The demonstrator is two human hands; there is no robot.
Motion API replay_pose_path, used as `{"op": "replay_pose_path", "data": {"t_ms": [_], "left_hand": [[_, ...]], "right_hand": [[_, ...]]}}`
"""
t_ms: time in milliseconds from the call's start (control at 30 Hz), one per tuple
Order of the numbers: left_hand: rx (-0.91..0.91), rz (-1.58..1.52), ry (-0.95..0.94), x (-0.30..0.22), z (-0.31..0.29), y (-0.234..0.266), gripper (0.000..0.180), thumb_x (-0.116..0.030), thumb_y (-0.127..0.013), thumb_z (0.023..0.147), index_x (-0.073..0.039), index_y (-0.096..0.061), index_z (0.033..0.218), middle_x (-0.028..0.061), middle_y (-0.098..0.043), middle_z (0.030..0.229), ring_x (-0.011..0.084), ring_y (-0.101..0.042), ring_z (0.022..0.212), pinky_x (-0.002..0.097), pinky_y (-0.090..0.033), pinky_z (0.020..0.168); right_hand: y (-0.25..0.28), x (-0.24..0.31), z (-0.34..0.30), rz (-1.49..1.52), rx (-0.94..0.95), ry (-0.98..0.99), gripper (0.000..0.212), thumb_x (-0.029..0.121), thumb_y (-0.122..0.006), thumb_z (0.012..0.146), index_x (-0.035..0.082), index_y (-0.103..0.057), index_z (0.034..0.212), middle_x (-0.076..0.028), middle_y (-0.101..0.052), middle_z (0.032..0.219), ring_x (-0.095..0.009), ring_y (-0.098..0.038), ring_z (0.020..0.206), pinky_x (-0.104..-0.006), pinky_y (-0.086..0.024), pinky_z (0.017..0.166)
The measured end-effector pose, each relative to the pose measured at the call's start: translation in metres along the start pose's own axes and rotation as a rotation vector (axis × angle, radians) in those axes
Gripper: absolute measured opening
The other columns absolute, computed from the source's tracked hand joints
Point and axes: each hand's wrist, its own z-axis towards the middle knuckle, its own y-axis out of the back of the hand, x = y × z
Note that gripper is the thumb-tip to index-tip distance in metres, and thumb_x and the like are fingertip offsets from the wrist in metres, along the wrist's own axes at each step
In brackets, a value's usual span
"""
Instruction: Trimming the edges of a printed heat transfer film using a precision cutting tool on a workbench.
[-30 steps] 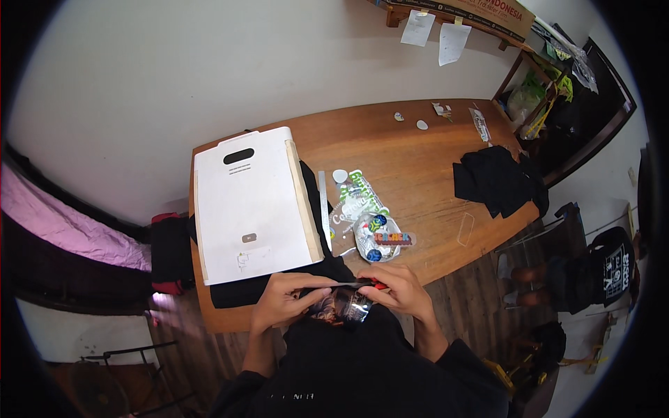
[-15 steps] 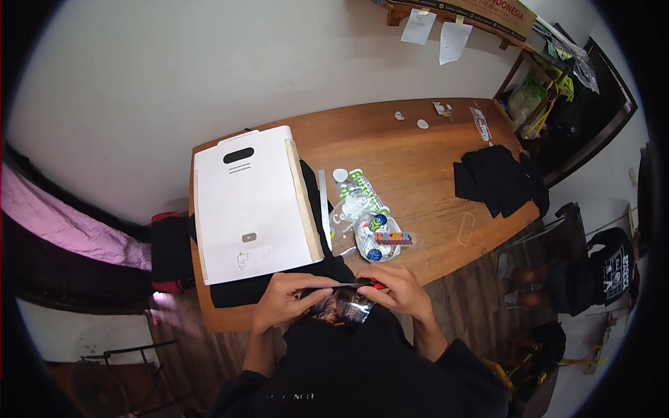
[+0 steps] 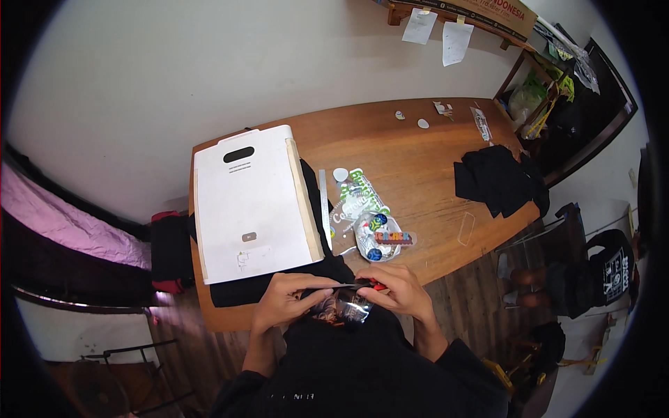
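Note:
Just off the table's near edge, my left hand [image 3: 287, 299] pinches a glossy dark printed film [image 3: 352, 309] between thumb and fingers. My right hand [image 3: 400, 288] is closed around red-and-black-handled scissors [image 3: 375, 283], their grey blade pointing left along the film's upper edge toward my left fingertips. Part of the handle is hidden by my fingers. The film hangs below both hands against my black shirt. Beyond them, a white board [image 3: 254, 202] with a dark oval slot lies on black cloth [image 3: 240, 294].
A ruler [image 3: 325, 209] lies beside the board. Next to it are printed plastic film [image 3: 362, 191] and a bowl of wrapped bits [image 3: 369, 245]. Folded black cloth [image 3: 495, 181] sits on the wooden table's [image 3: 418, 160] right. A person [image 3: 592, 272] is at far right.
Both hands keep nearly the same hold, with the film and scissors shifted only very slightly. At far right, the other person has moved a little.

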Motion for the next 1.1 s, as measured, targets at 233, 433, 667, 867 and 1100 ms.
{"op": "replay_pose_path", "data": {"t_ms": [233, 433, 667, 867, 1100], "left_hand": [[0.006, 0.024, -0.013, 0.0, 0.0, 0.001, 0.02, -0.005, -0.067, 0.081, -0.003, -0.069, 0.1, 0.0116, -0.07, 0.084, 0.0171, -0.066, 0.07, 0.0253, -0.05, 0.064], [0.011, 0.02, 0.013, -0.003, 0.001, 0.003, 0.02, -0.004, -0.067, 0.08, -0.003, -0.069, 0.1, 0.0114, -0.069, 0.084, 0.0166, -0.066, 0.069, 0.0247, -0.05, 0.063], [0.01, 0.012, 0.026, -0.002, 0.001, 0.004, 0.02, -0.004, -0.067, 0.08, -0.003, -0.069, 0.1, 0.0113, -0.069, 0.082, 0.0157, -0.065, 0.068, 0.0246, -0.049, 0.062], [0.013, 0.006, 0.025, 0.0, 0.0, 0.004, 0.021, -0.005, -0.068, 0.08, -0.003, -0.069, 0.1, 0.011, -0.069, 0.082, 0.0156, -0.065, 0.067, 0.0245, -0.049, 0.062], [0.01, 0.005, 0.012, 0.009, -0.003, 0.013, 0.02, -0.005, -0.068, 0.08, -0.003, -0.069, 0.1, 0.0111, -0.069, 0.082, 0.016, -0.065, 0.067, 0.0242, -0.048, 0.061]], "right_hand": [[-0.001, 0.001, 0.002, -0.023, 0.007, 0.001, 0.025, 0.02, -0.07, 0.08, 0.001, -0.062, 0.093, -0.01, -0.058, 0.071, -0.024, -0.057, 0.058, -0.0315, -0.043, 0.051], [-0.001, 0.001, 0.003, -0.024, 0.01, 0.006, 0.025, 0.02, -0.07, 0.08, 0.0, -0.062, 0.093, -0.01, -0.059, 0.072, -0.024, -0.057, 0.059, -0.0319, -0.043, 0.051], [-0.004, 0.0, 0.003, -0.024, -0.019, 0.013, 0.025, 0.02, -0.07, 0.08, 0.0, -0.062, 0.092, -0.011, -0.059, 0.072, -0.025, -0.058, 0.06, -0.0323, -0.043, 0.051], [-0.007, 0.003, 0.005, -0.019, -0.022, 0.02, 0.025, 0.02, -0.07, 0.08, 0.0, -0.062, 0.091, -0.011, -0.059, 0.072, -0.026, -0.058, 0.06, -0.0325, -0.043, 0.052], [-0.018, 0.0, 0.011, -0.028, -0.028, 0.025, 0.024, 0.02, -0.07, 0.08, 0.0, -0.062, 0.09, -0.011, -0.059, 0.072, -0.025, -0.058, 0.06, -0.0322, -0.043, 0.051]]}}
